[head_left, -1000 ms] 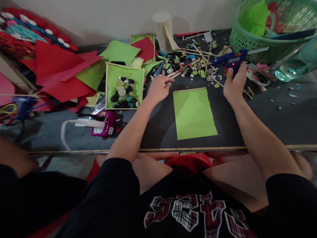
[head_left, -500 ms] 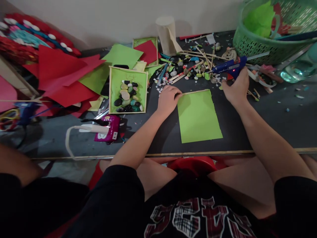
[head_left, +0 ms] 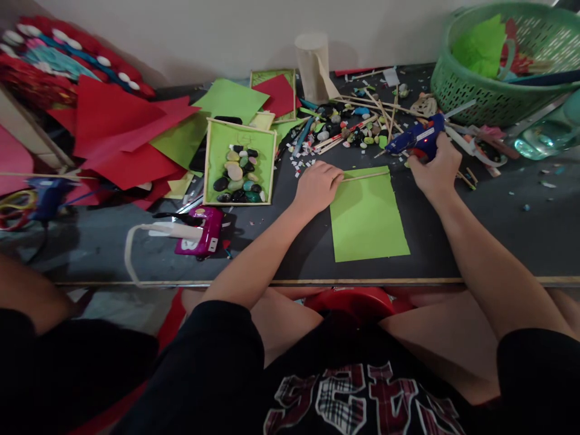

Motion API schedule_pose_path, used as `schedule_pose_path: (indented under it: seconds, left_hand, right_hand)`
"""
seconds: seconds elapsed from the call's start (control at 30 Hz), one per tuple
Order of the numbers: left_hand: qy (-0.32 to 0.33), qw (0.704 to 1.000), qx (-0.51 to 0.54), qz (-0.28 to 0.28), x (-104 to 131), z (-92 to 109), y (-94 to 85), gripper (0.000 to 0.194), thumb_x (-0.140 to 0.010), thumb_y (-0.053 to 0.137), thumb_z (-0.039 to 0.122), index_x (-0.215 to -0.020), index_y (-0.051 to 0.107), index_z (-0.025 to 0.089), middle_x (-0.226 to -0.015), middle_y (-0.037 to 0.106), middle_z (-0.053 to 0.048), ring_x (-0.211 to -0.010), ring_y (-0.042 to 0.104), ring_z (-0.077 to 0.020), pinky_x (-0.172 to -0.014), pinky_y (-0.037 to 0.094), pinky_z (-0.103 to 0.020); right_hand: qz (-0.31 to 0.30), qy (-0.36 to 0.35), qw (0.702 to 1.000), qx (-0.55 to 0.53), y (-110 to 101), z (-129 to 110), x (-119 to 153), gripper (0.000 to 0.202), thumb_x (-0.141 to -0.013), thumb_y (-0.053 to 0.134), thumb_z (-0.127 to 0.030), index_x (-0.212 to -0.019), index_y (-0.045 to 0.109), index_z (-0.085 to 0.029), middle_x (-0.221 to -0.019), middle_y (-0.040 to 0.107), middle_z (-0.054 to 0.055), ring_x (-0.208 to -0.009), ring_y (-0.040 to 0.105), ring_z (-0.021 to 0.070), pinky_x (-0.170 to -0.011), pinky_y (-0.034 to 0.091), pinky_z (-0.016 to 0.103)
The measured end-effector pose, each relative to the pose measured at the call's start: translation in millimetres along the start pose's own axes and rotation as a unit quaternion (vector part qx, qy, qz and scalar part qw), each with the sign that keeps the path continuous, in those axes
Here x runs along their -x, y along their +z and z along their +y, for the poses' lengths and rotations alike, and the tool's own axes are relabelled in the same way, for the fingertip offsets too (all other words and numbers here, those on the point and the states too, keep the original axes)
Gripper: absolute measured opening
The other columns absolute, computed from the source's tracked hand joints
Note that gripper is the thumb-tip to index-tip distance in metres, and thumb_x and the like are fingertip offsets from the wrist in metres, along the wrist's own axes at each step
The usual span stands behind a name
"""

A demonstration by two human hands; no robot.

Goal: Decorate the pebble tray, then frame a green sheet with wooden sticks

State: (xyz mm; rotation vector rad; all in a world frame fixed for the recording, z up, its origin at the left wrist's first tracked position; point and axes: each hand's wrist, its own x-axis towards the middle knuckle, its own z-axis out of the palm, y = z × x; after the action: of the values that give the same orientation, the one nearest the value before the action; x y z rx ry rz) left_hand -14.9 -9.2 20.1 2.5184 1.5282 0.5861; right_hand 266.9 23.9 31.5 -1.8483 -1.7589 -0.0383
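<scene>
My left hand [head_left: 319,186] pinches the left end of a thin wooden stick [head_left: 366,177], which lies across the upper part of a green sheet of paper [head_left: 369,220]. The sheet rests flat on the dark table in front of me. In my right hand [head_left: 437,166] is a blue hot glue gun [head_left: 417,139] with a small red light on. Its nozzle points left, beyond the sheet's upper right corner, and a clear glue stick pokes out of its back.
A stick-framed green tray [head_left: 207,163] of pebbles sits left of my hand, near a purple power adapter [head_left: 212,232]. Behind lie loose pebbles and sticks, with a paper roll [head_left: 312,69]. A green basket [head_left: 480,90] stands at back right. Another person's arm [head_left: 31,296] shows at left.
The stick has shifted off the sheet's top edge, and its right end now lies lower on the paper. The glue gun has tilted and come slightly nearer to me.
</scene>
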Motion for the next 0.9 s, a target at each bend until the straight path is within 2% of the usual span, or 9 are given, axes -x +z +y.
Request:
schedule_pose_path:
  seconds: [0.1, 0.2, 0.37, 0.47, 0.53, 0.67, 0.77, 0.9]
  left_hand:
    - [0.031, 0.999, -0.006, 0.020, 3.3, 9.2, 5.0, 0.041, -0.104, 0.052, 0.033, -0.136, 0.065, 0.010, -0.137, 0.068, -0.015, -0.132, 0.059, -0.0297, -0.114, 0.049, -0.046]
    - [0.062, 0.998, -0.013, 0.015, 7.7, 23.0, 10.6, 0.048, -0.103, 0.055, 0.036, -0.143, 0.059, 0.009, -0.152, 0.057, -0.017, -0.143, 0.051, -0.0317, -0.119, 0.046, -0.048]
    - [0.072, 0.997, -0.001, -0.013, 11.5, 32.4, 13.3, 0.038, -0.103, 0.055, 0.025, -0.136, 0.064, 0.009, -0.141, 0.066, -0.015, -0.137, 0.058, -0.0280, -0.117, 0.050, -0.047]
    - [0.036, 0.999, 0.017, -0.018, 9.0, 28.1, 11.5, 0.038, -0.101, 0.046, 0.008, -0.133, 0.067, 0.012, -0.135, 0.070, -0.012, -0.132, 0.061, -0.0238, -0.115, 0.051, -0.043]
    - [0.002, 1.000, 0.028, -0.013, 6.8, 24.7, 9.7, 0.042, -0.100, 0.044, 0.003, -0.131, 0.069, 0.014, -0.130, 0.073, -0.010, -0.128, 0.063, -0.0228, -0.112, 0.053, -0.042]
    - [-0.039, 0.998, 0.039, -0.012, 5.4, 20.9, 6.2, 0.036, -0.101, 0.046, 0.007, -0.121, 0.074, 0.015, -0.121, 0.076, -0.010, -0.120, 0.066, -0.0233, -0.107, 0.055, -0.041]
    - [-0.035, 0.998, 0.041, -0.013, 6.6, 20.0, 5.1, 0.036, -0.101, 0.045, 0.008, -0.119, 0.075, 0.017, -0.120, 0.076, -0.009, -0.117, 0.066, -0.0234, -0.105, 0.055, -0.041]
    - [-0.025, 0.999, 0.039, -0.010, 7.4, 19.6, 5.0, 0.036, -0.101, 0.046, 0.009, -0.119, 0.075, 0.019, -0.121, 0.076, -0.009, -0.116, 0.066, -0.0235, -0.104, 0.055, -0.041]
  right_hand:
    - [-0.008, -0.008, 1.000, 0.024, -8.0, 0.6, -1.3, 0.041, -0.082, 0.061, -0.031, -0.122, 0.058, -0.023, -0.117, 0.070, 0.016, -0.112, 0.066, 0.0362, -0.091, 0.051, 0.047]
    - [-0.027, -0.008, 0.997, 0.071, -19.6, 1.6, -3.8, 0.042, -0.081, 0.067, -0.031, -0.121, 0.061, -0.021, -0.120, 0.071, 0.019, -0.114, 0.064, 0.0367, -0.094, 0.049, 0.047]
    - [-0.024, 0.004, 0.990, 0.141, -31.7, 1.1, -6.1, 0.042, -0.083, 0.068, -0.031, -0.120, 0.068, -0.010, -0.115, 0.074, 0.022, -0.113, 0.067, 0.0383, -0.093, 0.048, 0.042]
    - [-0.030, -0.036, 0.991, 0.123, -28.9, 4.0, -7.2, 0.042, -0.085, 0.066, -0.030, -0.121, 0.068, -0.010, -0.118, 0.074, 0.021, -0.115, 0.067, 0.0359, -0.096, 0.048, 0.039]
    - [-0.039, -0.057, 0.992, 0.105, -24.6, 8.4, -8.4, 0.043, -0.084, 0.067, -0.031, -0.122, 0.067, -0.011, -0.123, 0.072, 0.021, -0.116, 0.067, 0.0357, -0.096, 0.047, 0.039]
    - [-0.040, -0.054, 0.995, 0.073, -17.4, 18.3, -11.5, 0.034, -0.079, 0.067, -0.026, -0.112, 0.066, -0.017, -0.122, 0.072, 0.021, -0.109, 0.065, 0.0355, -0.091, 0.046, 0.043]
    - [-0.042, -0.054, 0.996, 0.057, -16.1, 21.3, -13.3, 0.027, -0.076, 0.064, -0.021, -0.104, 0.061, -0.021, -0.119, 0.072, 0.020, -0.104, 0.064, 0.0336, -0.090, 0.045, 0.044]
    - [-0.065, -0.041, 0.995, 0.070, -18.2, 18.1, -13.7, 0.025, -0.078, 0.063, -0.018, -0.102, 0.059, -0.020, -0.120, 0.071, 0.022, -0.111, 0.065, 0.0368, -0.094, 0.046, 0.045]
